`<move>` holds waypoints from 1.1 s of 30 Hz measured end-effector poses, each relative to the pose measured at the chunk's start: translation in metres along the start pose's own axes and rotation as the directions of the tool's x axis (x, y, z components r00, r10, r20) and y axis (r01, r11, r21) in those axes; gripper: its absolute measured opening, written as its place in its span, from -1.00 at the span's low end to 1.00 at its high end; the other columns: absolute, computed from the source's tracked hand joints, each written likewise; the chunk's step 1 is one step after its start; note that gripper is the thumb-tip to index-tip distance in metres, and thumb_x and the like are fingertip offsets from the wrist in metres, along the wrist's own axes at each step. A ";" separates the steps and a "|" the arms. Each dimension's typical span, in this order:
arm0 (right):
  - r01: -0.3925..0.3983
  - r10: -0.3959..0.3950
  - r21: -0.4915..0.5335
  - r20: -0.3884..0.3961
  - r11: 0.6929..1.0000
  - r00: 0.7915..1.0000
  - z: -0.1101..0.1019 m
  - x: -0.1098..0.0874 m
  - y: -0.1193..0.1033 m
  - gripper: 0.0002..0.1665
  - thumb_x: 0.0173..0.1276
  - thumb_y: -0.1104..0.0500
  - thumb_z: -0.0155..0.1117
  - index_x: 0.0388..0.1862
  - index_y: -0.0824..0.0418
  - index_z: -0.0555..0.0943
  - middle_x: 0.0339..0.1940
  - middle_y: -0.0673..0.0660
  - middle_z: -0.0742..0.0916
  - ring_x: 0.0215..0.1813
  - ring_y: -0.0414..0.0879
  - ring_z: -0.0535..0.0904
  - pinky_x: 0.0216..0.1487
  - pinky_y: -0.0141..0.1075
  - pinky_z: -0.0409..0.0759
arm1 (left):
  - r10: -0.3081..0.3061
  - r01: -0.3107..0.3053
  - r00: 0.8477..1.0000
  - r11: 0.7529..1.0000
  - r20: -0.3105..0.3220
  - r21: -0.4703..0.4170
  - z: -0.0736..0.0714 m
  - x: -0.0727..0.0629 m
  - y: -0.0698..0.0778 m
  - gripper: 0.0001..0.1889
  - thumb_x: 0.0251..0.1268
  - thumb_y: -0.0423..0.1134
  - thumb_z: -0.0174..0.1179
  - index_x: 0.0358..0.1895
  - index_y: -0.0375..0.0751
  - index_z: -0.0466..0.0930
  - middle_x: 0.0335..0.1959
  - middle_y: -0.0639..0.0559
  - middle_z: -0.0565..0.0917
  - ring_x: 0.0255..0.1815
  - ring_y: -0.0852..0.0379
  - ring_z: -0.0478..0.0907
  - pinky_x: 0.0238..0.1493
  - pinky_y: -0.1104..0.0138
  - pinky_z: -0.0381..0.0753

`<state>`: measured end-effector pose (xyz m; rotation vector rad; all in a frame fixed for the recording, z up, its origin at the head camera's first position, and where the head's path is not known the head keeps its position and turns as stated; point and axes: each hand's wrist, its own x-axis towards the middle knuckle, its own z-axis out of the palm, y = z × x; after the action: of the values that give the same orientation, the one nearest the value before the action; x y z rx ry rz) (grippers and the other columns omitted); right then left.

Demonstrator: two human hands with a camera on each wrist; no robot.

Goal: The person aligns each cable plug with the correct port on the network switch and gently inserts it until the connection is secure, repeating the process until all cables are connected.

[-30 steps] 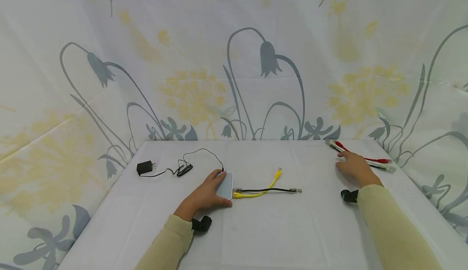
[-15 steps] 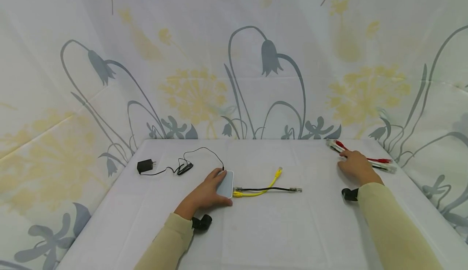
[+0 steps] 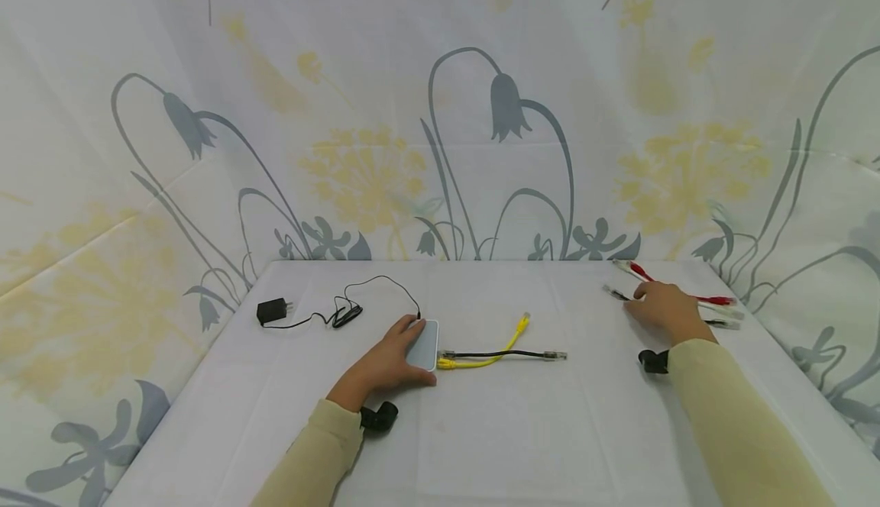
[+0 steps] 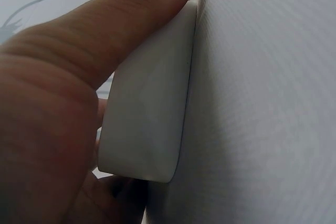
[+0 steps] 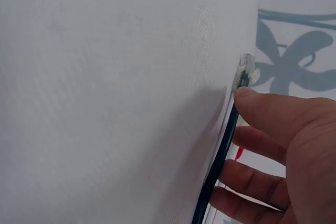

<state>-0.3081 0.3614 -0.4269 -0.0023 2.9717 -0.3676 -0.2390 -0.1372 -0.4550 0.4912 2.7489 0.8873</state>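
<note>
My left hand (image 3: 385, 363) grips a small white box-shaped network device (image 3: 425, 347) by its edges, thumb on the near side. The left wrist view shows the thumb along the device's white side wall (image 4: 147, 103); the device rests on the table. At the far right, my right hand (image 3: 665, 312) pinches a short black Ethernet cable (image 5: 212, 171) near its clear plug (image 5: 244, 74). A yellow Ethernet cable (image 3: 522, 327) and another black Ethernet cable (image 3: 532, 354) meet the device's right side and cross each other. Whether those plugs are fully seated cannot be told.
Beyond the right hand lie a red Ethernet cable (image 3: 716, 301) and a white one (image 3: 720, 311), partly hidden by it. A black power adapter (image 3: 272, 310) sits at the left, its thin cord (image 3: 347, 316) running to the device. A flower-printed cloth (image 3: 371, 179) hangs behind the table.
My right hand has drawn the black cable slightly left and toward me, apart from the red and white ones. My left hand and the device stay put.
</note>
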 end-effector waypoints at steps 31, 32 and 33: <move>0.102 -0.090 0.156 -0.081 0.983 0.993 0.023 0.004 -0.035 -0.63 0.39 0.08 0.15 -0.03 0.36 0.59 -0.21 0.28 0.66 -0.22 0.07 0.52 -0.17 -0.05 0.49 | -0.001 0.001 1.000 1.000 0.001 -0.004 -0.001 0.000 0.000 0.13 -0.11 0.18 0.48 0.55 -0.04 0.05 0.58 -0.07 -0.03 0.56 -0.14 0.01 0.40 -0.06 0.23; 0.099 -0.086 0.172 -0.084 0.980 0.993 0.024 0.005 -0.035 -0.62 0.39 0.08 0.15 -0.02 0.36 0.59 -0.19 0.28 0.66 -0.20 0.08 0.52 -0.15 -0.05 0.49 | 0.000 0.000 1.000 1.000 0.001 -0.005 -0.001 0.000 0.000 0.13 -0.11 0.18 0.49 0.55 -0.03 0.05 0.58 -0.07 -0.03 0.56 -0.14 0.01 0.41 -0.06 0.22; 0.099 -0.084 0.186 -0.084 0.978 0.993 0.025 0.004 -0.036 -0.61 0.39 0.07 0.15 -0.01 0.36 0.58 -0.17 0.29 0.66 -0.18 0.10 0.52 -0.13 -0.03 0.49 | 0.001 -0.001 1.000 1.000 0.001 -0.007 -0.001 0.000 0.001 0.13 -0.11 0.18 0.49 0.55 -0.03 0.05 0.58 -0.07 -0.03 0.56 -0.14 0.01 0.40 -0.06 0.23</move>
<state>-0.3095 0.3204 -0.4426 -0.1067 3.0047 -0.6764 -0.2390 -0.1373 -0.4538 0.4909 2.7442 0.8967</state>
